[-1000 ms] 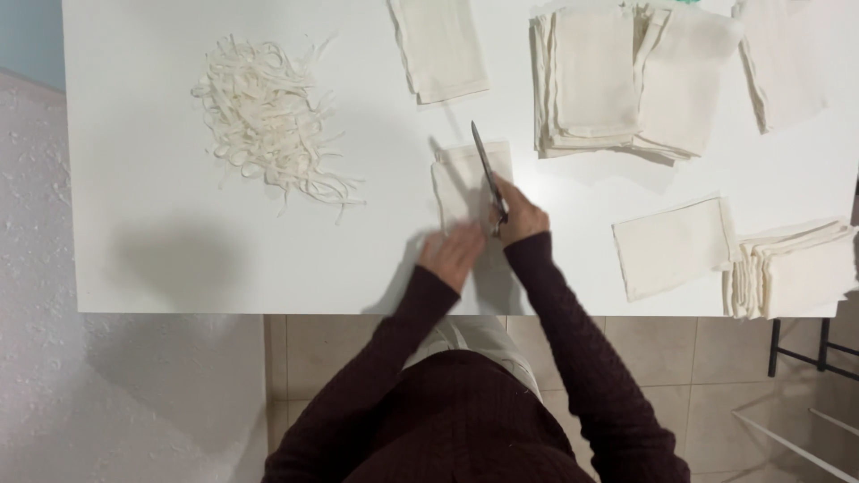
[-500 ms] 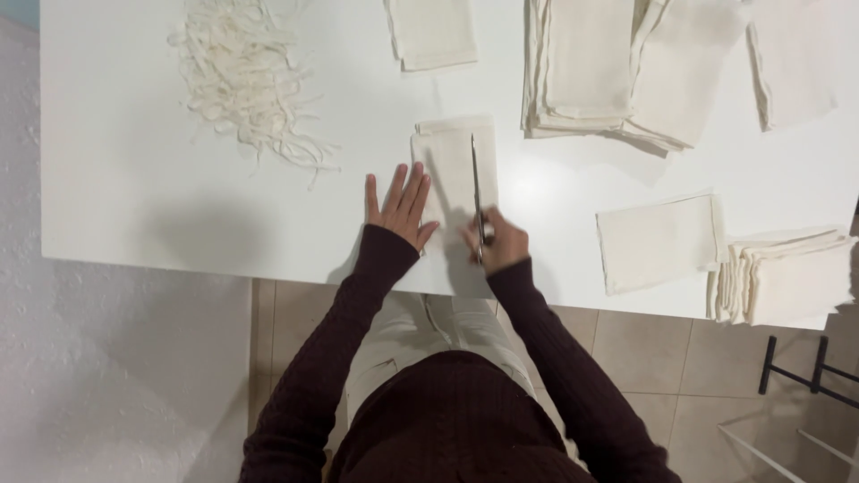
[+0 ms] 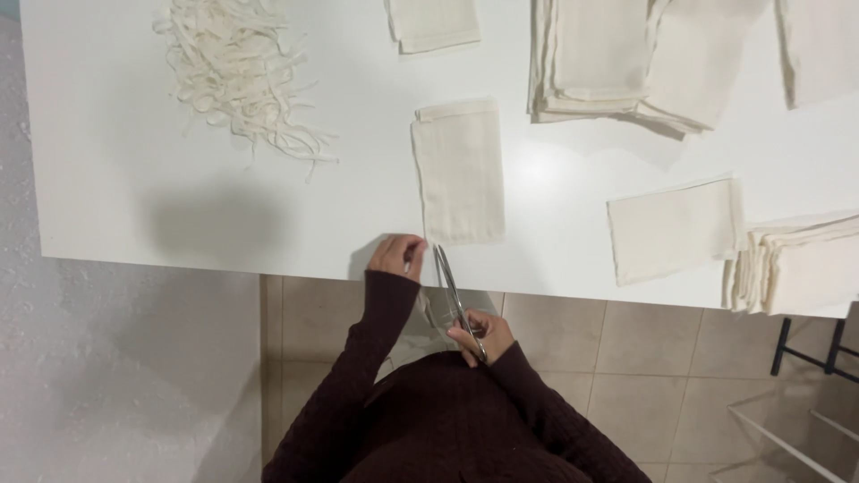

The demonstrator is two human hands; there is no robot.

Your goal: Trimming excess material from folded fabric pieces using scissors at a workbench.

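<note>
Cream folded cloth (image 3: 459,172) is lying flat on the white table (image 3: 134,134), just beyond both hands. Half a second ago the left hand (image 3: 398,257) was pressing it; now it is resting curled at the table edge, holding nothing. The right hand (image 3: 481,337), pulled back toward the body, is gripping the scissors (image 3: 455,295), tips nearing the cloth's near edge.

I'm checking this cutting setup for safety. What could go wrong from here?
The scissors in the right hand point toward the left hand at the table edge; the fingers could get nicked. The cloth lies near that edge with no hand on it, so it may shift or slide off.
</note>
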